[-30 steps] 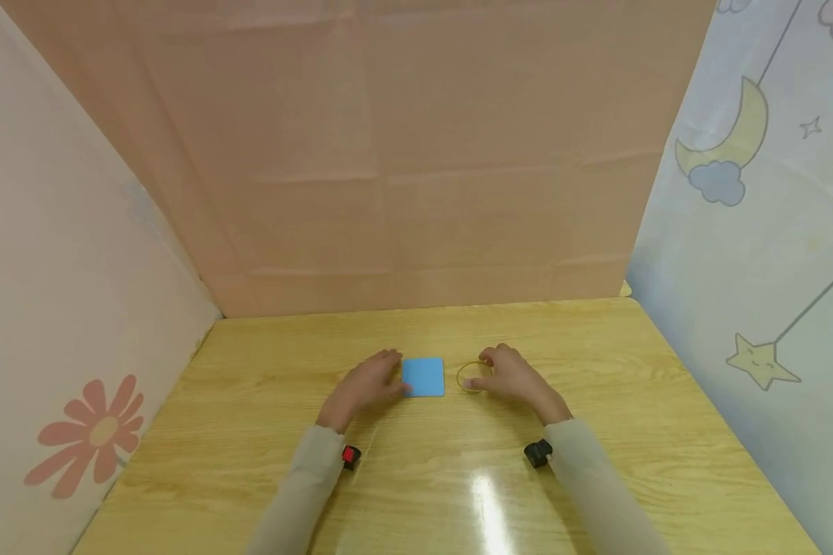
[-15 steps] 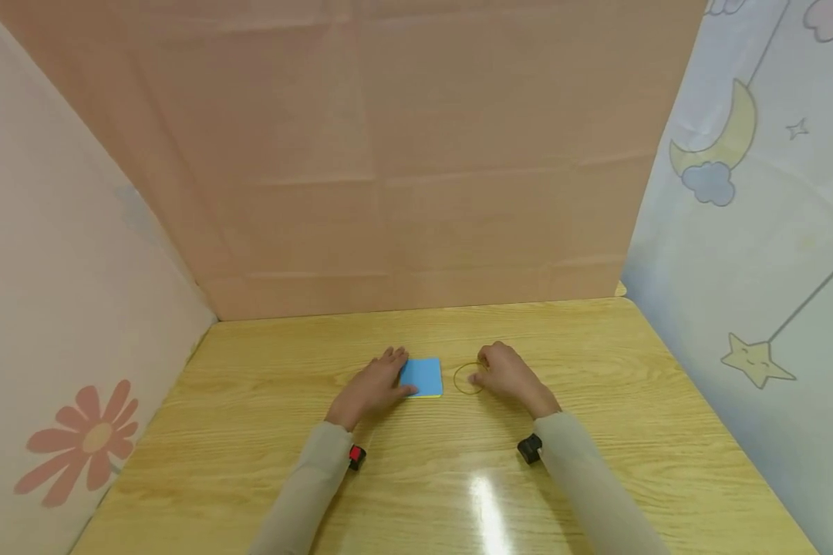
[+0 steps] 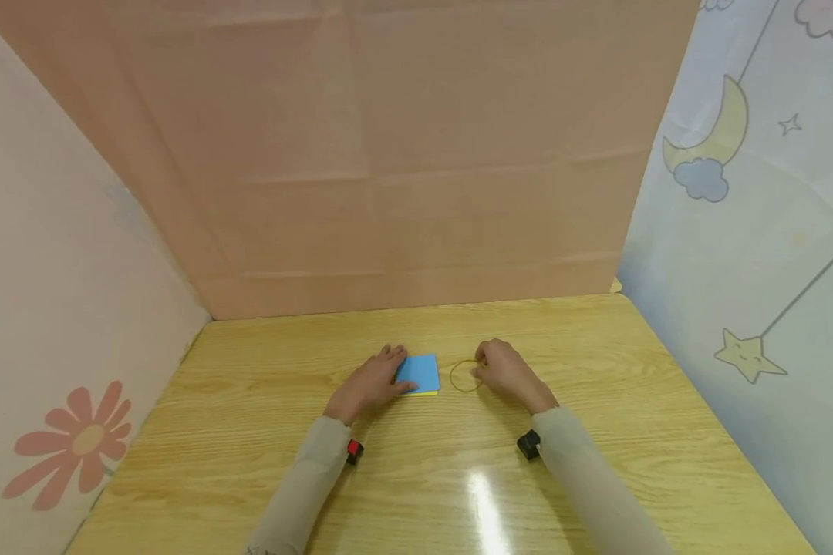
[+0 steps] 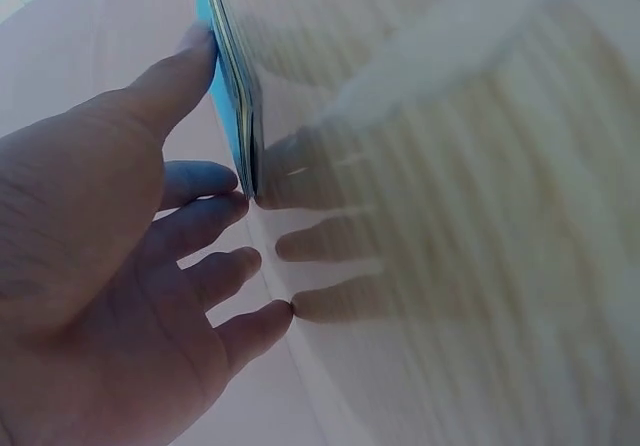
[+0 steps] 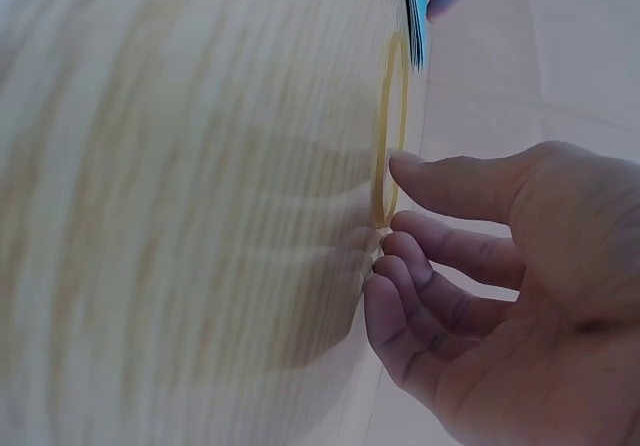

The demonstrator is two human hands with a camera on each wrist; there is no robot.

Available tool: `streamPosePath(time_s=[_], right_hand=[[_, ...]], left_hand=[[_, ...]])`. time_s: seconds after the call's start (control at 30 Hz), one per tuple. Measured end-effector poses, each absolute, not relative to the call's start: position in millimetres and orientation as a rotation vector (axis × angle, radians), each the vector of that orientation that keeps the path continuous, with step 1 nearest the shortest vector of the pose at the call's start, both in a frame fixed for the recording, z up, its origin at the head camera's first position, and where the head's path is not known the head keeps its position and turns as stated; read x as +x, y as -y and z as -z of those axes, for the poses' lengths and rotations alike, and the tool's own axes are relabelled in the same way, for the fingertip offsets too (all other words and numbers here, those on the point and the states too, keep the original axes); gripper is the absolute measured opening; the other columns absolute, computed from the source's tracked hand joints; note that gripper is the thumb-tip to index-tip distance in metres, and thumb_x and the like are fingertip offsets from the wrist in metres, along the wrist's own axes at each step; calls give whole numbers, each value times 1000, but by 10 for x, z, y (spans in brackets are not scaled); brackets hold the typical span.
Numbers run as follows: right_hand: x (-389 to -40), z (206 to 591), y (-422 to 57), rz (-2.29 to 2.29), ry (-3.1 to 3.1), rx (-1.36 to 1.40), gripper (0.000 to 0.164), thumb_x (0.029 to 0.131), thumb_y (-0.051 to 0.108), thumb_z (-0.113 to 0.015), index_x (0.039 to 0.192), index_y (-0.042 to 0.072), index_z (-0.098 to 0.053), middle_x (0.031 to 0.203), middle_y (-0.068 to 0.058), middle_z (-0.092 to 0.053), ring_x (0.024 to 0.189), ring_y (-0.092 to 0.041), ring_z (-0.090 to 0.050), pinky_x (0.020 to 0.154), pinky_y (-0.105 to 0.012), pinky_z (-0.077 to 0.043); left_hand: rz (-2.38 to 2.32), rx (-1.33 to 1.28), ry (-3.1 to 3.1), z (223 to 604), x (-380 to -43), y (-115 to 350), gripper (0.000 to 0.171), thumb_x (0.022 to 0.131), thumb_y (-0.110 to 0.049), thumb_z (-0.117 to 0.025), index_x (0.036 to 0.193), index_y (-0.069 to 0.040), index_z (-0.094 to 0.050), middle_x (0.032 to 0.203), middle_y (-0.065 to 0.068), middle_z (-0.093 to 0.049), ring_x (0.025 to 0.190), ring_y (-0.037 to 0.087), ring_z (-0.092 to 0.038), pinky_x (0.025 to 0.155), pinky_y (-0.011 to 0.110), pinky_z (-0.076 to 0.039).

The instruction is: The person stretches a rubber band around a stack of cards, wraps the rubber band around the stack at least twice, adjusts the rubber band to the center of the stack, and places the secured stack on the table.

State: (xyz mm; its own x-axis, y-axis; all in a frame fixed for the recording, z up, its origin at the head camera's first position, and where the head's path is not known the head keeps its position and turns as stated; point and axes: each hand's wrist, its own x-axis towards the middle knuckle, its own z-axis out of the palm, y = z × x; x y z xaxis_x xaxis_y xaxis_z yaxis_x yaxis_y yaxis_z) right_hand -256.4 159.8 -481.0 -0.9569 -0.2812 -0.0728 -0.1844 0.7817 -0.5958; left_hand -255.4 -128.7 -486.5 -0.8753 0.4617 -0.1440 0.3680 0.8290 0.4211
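On the wooden table lies a thin stack of square cards (image 3: 419, 373), blue on top, with a yellow strip showing along its near edge. My left hand (image 3: 369, 385) holds it at the left side: in the left wrist view the thumb (image 4: 182, 78) lies against the blue face and the index fingertip meets the stack's corner, the other fingers spread at the tabletop. Right of the cards is a yellow rubber band (image 3: 453, 377), an open loop. My right hand (image 3: 512, 375) pinches its right end, thumb (image 5: 450, 181) inside the loop and index fingertip at its end.
The wooden tabletop (image 3: 284, 478) carries a bright light reflection near the front. A pinkish-tan sheet (image 3: 389, 193) stands behind the table. Patterned panels, one with a flower (image 3: 86, 439) and one with a star (image 3: 748, 354), rise at the sides.
My left hand has moved right onto the cards, and the yellow strip has come into sight at their near edge. My right thumb and fingers have drawn together at the rubber band's right end.
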Motion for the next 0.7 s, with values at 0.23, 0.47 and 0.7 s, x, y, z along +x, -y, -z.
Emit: streamPosePath(time_s=[0.23, 0.47, 0.7], right_hand=[[-2550, 4786, -1591, 929, -2799, -366, 21, 103, 10, -67, 117, -6, -68, 109, -17, -71, 88, -22, -68, 83, -44, -62], [-2556, 4784, -1577, 924, -2799, -320, 18, 102, 8, -67, 115, -4, -69, 105, -16, -72, 80, -19, -66, 75, -37, -60], [-2589, 4791, -1554, 907, -2829, -295, 12, 101, 8, -68, 106, -2, -71, 104, -15, -72, 81, -20, -65, 73, -36, -59]], left_hand=[[-560, 657, -2760, 4842, -2574, 1312, 80, 100, -46, -69, 162, -5, -40, 173, 13, -31, 161, 43, -24, 129, 58, -32], [-505, 649, -2861, 4830, -2603, 1281, 75, 93, -49, -78, 151, -7, -56, 162, 12, -50, 151, 39, -45, 121, 55, -46], [-451, 585, -2956, 4838, -2624, 1260, 69, 85, -56, -83, 138, -16, -65, 137, 6, -60, 128, 33, -48, 103, 50, -54]])
